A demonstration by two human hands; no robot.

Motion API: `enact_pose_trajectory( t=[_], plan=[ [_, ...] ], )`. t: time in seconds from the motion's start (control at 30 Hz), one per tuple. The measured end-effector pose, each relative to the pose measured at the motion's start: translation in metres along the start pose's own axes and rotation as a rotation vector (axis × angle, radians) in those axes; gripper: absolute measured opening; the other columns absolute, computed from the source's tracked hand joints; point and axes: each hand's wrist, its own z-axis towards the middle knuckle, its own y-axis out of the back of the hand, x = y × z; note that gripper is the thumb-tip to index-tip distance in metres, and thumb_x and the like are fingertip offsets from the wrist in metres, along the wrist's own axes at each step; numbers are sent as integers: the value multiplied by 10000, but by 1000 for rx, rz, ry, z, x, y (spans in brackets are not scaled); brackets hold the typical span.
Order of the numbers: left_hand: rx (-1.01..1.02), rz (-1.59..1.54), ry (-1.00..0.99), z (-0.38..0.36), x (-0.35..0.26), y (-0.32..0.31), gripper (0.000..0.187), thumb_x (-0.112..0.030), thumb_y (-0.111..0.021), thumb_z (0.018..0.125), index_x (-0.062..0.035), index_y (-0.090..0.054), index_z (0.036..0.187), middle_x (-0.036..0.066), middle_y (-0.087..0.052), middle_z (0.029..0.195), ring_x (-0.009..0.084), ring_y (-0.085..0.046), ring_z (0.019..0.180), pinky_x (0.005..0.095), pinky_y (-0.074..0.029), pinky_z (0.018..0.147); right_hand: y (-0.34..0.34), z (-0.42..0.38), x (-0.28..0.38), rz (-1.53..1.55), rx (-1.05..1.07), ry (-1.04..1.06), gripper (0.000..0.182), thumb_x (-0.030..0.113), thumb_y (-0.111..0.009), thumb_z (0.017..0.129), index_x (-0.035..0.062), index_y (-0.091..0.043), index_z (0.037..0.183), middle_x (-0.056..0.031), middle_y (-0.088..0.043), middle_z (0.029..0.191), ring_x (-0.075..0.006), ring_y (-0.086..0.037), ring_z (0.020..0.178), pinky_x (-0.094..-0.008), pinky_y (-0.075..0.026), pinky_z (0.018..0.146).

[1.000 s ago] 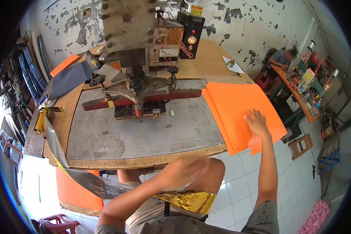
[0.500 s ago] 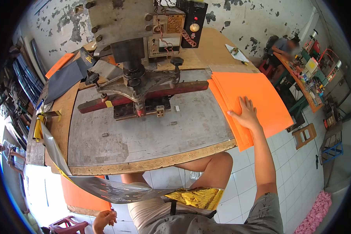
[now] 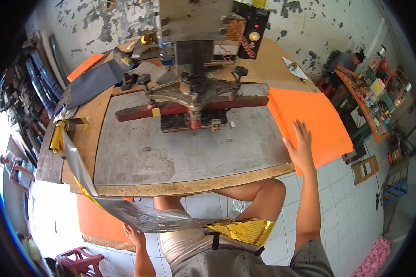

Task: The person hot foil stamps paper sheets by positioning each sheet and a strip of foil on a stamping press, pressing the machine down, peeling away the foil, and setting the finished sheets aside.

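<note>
My right hand (image 3: 303,150), fingers stretched out, is at the left part of a stack of orange sheets (image 3: 316,115) on the table's right corner. My left hand (image 3: 135,236) is low on the left, fingers extended beside an orange panel (image 3: 101,219) below the table edge. Just above that hand passes a long foil strip (image 3: 148,219), silver with print cut out of it, its gold end (image 3: 245,228) lying on my lap. In front of me stands a press with a red crossbar (image 3: 171,109) over a grey metal plate (image 3: 134,157).
At the left edge, the strip runs up to a gold foil roll (image 3: 58,138). Dark grey sheets (image 3: 94,83) and a water bottle (image 3: 166,53) are at the back left. A red stool (image 3: 81,261) stands lower left. A person (image 3: 344,67) sits at a bench on the right.
My left hand has risen toward the orange panel and foil strip, its fingers straightening. The right hand has moved down toward the stack's near edge. The view has shifted slightly left.
</note>
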Motion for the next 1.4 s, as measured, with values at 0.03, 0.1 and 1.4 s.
enact_pose_trajectory(
  t=[0.03,0.1,1.4],
  plan=[
    [21,-70,48,5,2,-2,630,-202,-718,889,-10,-462,1432,246,-415,1505,450,-437,1361,529,-414,1110,2,-16,18,38,-33,38,633,355,-629,1012,73,-431,1543,-167,-344,1643,-388,-237,1554,-597,-146,1252],
    [-12,-167,91,11,8,2,410,-158,-691,917,-8,-583,1283,196,-523,1351,410,-517,1246,505,-482,1006,4,-51,55,115,-51,92,617,323,-652,995,80,-452,1526,-161,-370,1627,-391,-257,1546,-591,-155,1252],
    [-455,-604,248,-7,-44,195,230,-191,-657,1039,11,-559,991,88,-596,924,220,-559,908,375,-467,857,-134,-238,405,1171,901,899,724,386,-698,974,15,-419,1530,-253,-469,1517,-397,-467,1411,-462,-390,1171]
  ],
)
